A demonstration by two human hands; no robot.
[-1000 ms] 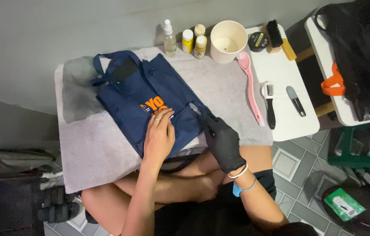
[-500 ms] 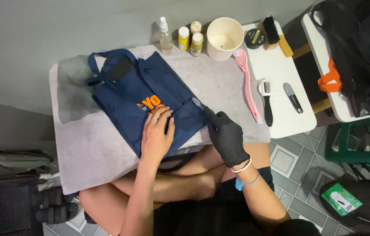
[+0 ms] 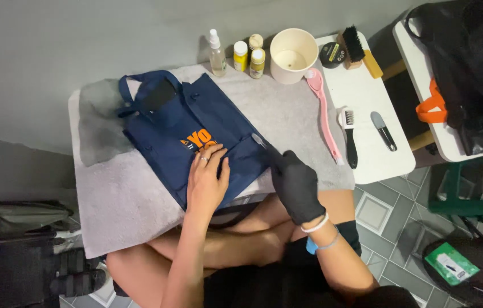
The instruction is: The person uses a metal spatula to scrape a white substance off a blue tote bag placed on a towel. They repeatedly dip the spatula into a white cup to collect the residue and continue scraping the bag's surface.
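A navy blue fabric bag [image 3: 190, 125] with orange lettering lies flat on a grey towel [image 3: 121, 199] over a low table. My bare left hand [image 3: 207, 179] presses flat on the bag's lower part, fingers spread, a ring on one finger. My right hand [image 3: 294, 185], in a black glove, grips a small brush [image 3: 259, 141] whose pale head touches the bag's right edge.
Along the back stand a spray bottle [image 3: 215, 52], small yellow-capped bottles [image 3: 249, 56] and a cream cup [image 3: 293, 55]. On the white table [image 3: 367, 97] lie a pink long-handled brush [image 3: 324, 111], a black-handled brush [image 3: 348, 137], a wooden brush [image 3: 360, 51], a tin [image 3: 331, 54]. Dark bags rest right.
Both hands stay on the bag; my right hand with the small brush has shifted slightly along the bag's right edge. The view has drifted a little.
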